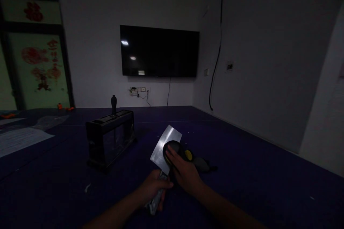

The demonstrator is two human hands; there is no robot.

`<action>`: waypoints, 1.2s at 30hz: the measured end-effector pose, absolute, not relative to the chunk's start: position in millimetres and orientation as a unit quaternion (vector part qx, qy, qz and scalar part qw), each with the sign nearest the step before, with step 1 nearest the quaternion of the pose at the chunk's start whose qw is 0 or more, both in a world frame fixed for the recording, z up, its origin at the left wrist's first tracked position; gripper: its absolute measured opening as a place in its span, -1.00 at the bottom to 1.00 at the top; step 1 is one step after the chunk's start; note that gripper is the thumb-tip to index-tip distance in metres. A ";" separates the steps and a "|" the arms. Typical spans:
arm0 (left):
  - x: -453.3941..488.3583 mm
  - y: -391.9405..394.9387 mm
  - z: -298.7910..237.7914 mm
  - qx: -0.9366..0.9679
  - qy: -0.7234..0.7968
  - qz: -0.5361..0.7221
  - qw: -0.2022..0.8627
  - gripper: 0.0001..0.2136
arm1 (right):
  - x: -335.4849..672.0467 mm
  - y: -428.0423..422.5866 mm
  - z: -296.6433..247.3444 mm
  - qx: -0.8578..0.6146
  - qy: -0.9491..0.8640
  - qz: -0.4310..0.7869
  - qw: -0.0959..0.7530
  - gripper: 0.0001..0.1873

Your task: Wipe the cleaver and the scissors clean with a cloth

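In my left hand [154,188] is a cleaver, gripped by its grey handle [155,202]. Its broad, shiny blade [163,145] points up and away from me, tilted to the right. My right hand [185,171] lies over a dark, rounded object with yellow parts [176,146], fingers stretched along its top. This object overlaps the right side of the blade; whether the two touch, I cannot tell. A dark grey piece [201,164] extends from it to the right, past my hand. Dim light hides the object's exact kind and the underside of my right hand's grip.
A black box-like frame with clear sides [110,139] stands to the left on the dark blue surface [242,193], with a small dark vase [114,104] on top. Papers [24,139] and clear plastic [51,121] lie far left. A television [160,52] hangs on the wall.
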State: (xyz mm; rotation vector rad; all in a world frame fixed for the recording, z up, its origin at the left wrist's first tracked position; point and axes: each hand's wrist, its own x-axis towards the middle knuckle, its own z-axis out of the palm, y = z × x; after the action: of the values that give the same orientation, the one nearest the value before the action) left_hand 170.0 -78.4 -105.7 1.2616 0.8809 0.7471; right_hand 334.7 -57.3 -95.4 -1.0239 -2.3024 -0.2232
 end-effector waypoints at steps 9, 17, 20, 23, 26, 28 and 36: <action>172.1 -78.5 -105.1 0.538 0.385 0.350 0.663 -0.72 | 335.6 -59.6 -94.9 -0.338 -0.894 -0.079 0.283 -0.20; 173.0 -75.1 -108.0 0.540 0.392 0.358 0.654 -0.72 | 335.8 -65.6 -89.1 -0.322 -0.911 -0.068 0.249 -0.27; 172.4 -78.2 -105.2 0.537 0.397 0.357 0.653 -0.69 | 336.1 -65.0 -88.8 -0.336 -0.903 -0.065 0.259 -0.24; 172.5 -81.2 -102.4 0.546 0.397 0.349 0.651 -0.67 | 336.9 -62.7 -90.6 -0.357 -0.887 -0.068 0.285 -0.18; 173.2 -82.1 -102.0 0.561 0.392 0.330 0.650 -0.68 | 338.1 -59.7 -92.8 -0.378 -0.867 -0.077 0.315 -0.14; 173.2 -81.9 -102.7 0.565 0.390 0.323 0.651 -0.70 | 338.5 -57.9 -94.1 -0.392 -0.855 -0.080 0.331 -0.13; 172.8 -80.2 -102.7 0.563 0.409 0.319 0.643 -0.75 | 338.9 -54.4 -96.1 -0.389 -0.852 -0.055 0.346 -0.17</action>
State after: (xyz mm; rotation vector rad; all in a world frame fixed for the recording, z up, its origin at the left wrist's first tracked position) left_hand 172.8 -80.2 -102.7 1.2826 0.9323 0.7277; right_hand 338.9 -54.4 -96.1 -1.0092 -2.2108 -0.1433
